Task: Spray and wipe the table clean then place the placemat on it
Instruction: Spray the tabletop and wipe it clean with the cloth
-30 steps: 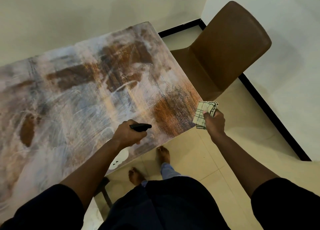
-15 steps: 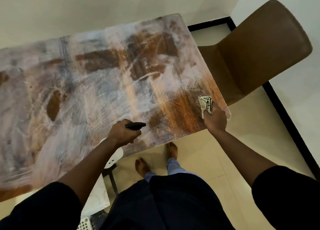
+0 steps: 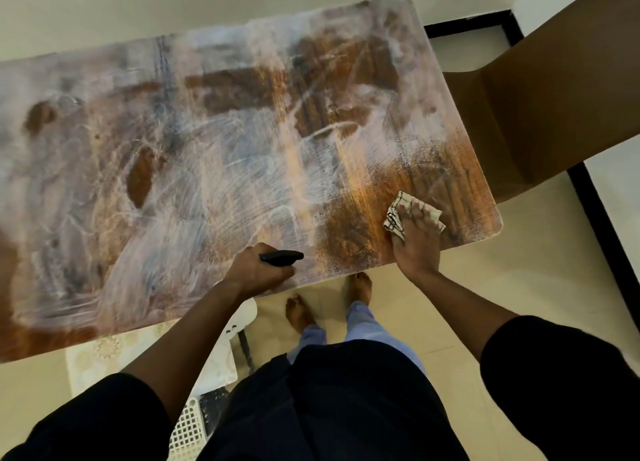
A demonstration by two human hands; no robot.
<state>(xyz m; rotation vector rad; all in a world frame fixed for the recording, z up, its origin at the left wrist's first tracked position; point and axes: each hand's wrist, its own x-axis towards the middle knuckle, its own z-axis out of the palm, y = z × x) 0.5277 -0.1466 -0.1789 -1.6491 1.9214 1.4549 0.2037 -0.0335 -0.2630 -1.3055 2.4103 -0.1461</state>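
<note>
Black spray nozzle (image 3: 282, 256) in left hand (image 3: 258, 271) points right.

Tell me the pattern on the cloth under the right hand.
Pale cloth with dark checked lines, seen in the head view.

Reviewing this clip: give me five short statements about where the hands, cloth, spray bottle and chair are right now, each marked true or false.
1. The right hand presses a checked cloth onto the table. True.
2. The cloth lies at the table's far left end. False: it is near the right corner on the person's side.
3. The left hand grips a spray bottle with a black head. True.
4. A placemat already covers the table's middle. False: the tabletop shows only smeared streaks.
5. A brown chair stands at the table's right end. True.
</note>
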